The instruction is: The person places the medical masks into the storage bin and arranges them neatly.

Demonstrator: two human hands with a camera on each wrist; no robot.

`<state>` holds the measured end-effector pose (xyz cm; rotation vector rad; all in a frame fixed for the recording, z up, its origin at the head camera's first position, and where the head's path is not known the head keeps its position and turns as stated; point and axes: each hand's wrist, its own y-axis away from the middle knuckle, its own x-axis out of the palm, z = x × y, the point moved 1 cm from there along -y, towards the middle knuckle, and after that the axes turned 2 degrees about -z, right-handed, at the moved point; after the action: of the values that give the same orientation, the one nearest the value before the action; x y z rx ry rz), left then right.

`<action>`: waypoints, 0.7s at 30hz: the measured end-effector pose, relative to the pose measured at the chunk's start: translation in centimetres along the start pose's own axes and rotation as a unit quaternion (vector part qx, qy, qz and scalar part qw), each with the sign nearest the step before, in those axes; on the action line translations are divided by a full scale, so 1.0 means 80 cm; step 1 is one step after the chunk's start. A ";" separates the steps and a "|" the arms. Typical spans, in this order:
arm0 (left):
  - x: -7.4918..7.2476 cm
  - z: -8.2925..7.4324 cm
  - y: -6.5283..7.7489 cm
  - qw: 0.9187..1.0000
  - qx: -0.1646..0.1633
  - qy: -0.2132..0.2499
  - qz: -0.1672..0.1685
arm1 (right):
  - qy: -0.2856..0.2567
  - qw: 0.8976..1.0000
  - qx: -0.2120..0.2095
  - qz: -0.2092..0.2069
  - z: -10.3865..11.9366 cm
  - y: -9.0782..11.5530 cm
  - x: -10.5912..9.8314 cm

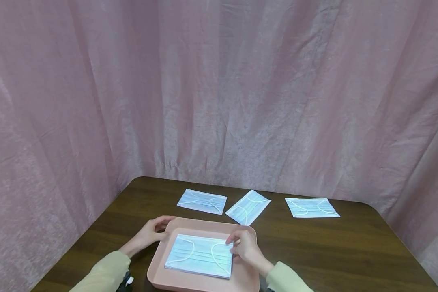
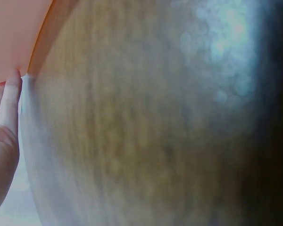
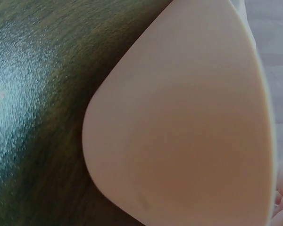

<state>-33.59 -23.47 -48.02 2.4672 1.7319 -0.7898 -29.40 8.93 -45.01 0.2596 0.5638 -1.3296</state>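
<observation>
In the head view a pale pink tray (image 1: 193, 284) sits at the front of the table, with a stack of light blue face masks (image 1: 200, 257) flat inside it. White ear loops lie across the top mask. My right hand (image 1: 246, 249) reaches over the tray's right side and pinches the right edge of the top of the stack between thumb and fingers. At the back left corner, my left hand (image 1: 146, 237) rests against the outside of the tray. Its extended fingers (image 2: 12, 101) touch the tray wall (image 2: 14, 37) in the left wrist view.
Beyond the tray, three single face masks lie on the brown wooden table (image 1: 314, 251): a left one (image 1: 200, 201), a slanted middle one (image 1: 248, 207) and a right one (image 1: 311, 207). Pink curtains (image 1: 219, 101) hang behind the table.
</observation>
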 end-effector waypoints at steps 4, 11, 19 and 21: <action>0.001 -0.018 0.002 1.000 -0.005 0.006 0.002 | 0.006 1.000 -0.010 0.001 0.001 0.000 -0.001; 0.001 -0.025 0.003 1.000 -0.004 0.011 0.002 | 0.044 0.996 -0.070 -0.010 -0.001 -0.003 -0.005; 0.000 0.005 -0.001 1.000 -0.013 0.001 -0.004 | 0.038 0.993 -0.110 -0.022 0.007 -0.005 -0.014; 0.000 0.005 -0.001 1.000 -0.012 0.003 -0.004 | 0.031 0.995 -0.096 -0.018 0.011 -0.004 -0.016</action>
<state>-33.82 -23.59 -48.34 2.4512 1.7435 -0.7578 -29.67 9.47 -43.53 0.1330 0.7474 -1.2960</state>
